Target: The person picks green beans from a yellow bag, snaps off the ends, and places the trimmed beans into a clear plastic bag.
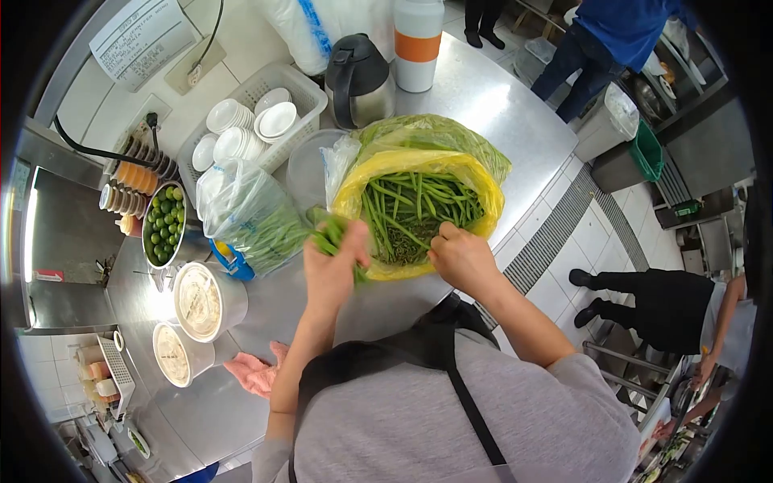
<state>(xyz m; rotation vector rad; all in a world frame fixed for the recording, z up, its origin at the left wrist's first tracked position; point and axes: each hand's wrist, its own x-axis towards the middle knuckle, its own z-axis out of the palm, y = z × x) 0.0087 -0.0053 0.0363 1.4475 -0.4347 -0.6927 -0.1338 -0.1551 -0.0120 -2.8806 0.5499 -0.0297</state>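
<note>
My left hand (332, 259) is closed around a bunch of green beans (326, 235), somewhat blurred, at the near left side of a yellow plastic bag (351, 201). The bag stands with its mouth wide, and many long green beans (427, 197) lie inside. Small dark green bits (407, 241) are heaped in the bag's near part. My right hand (461, 256) has its fingers pressed together at the bag's near right rim; what they pinch is hidden. Left of my left hand lies a clear plastic bag (241, 205) with more green beans in it.
On the steel counter (362, 310) are a bowl of limes (165, 225), two white tubs (201, 302), a pink cloth (256, 370), a basket of white cups (314, 101), a thermal jug (360, 80) and an orange-banded container (417, 48). Other people stand in the aisle at right.
</note>
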